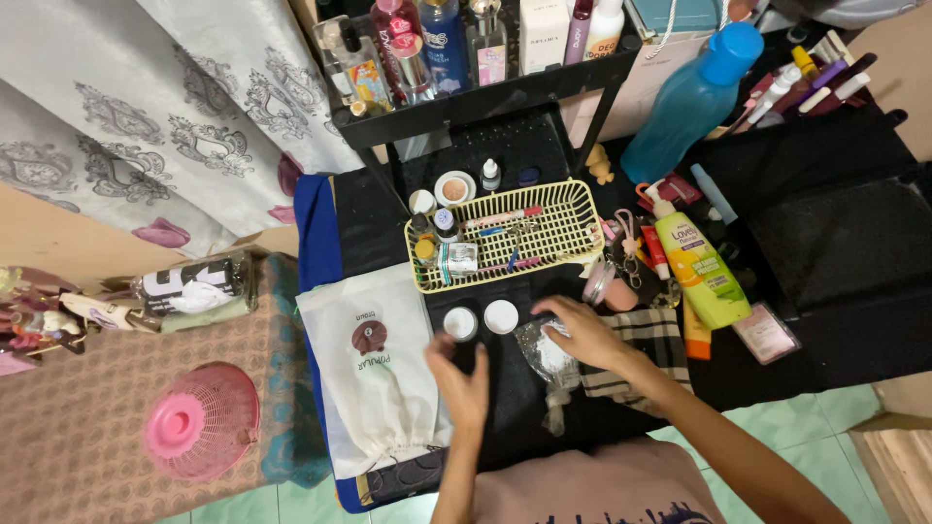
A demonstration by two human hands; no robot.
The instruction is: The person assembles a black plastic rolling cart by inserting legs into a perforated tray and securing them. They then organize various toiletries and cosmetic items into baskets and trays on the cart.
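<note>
My right hand (585, 333) rests on a small clear plastic bag (546, 361) holding something white, lying on the black table cover (835, 243). My left hand (460, 380) hovers with fingers apart just below a small white open jar (460, 323). A round white lid (501, 316) lies beside the jar. Behind them stands a yellow plastic basket (568, 202) with small bottles, pens and tubes in it.
A white drawstring cloth bag (374, 374) lies at the left. A green-yellow lotion bottle (699, 272), a blue water bottle (691, 100) and cosmetics crowd the right. A black shelf (485, 97) carries perfume bottles. A pink dome cover (202, 420) sits on a mat.
</note>
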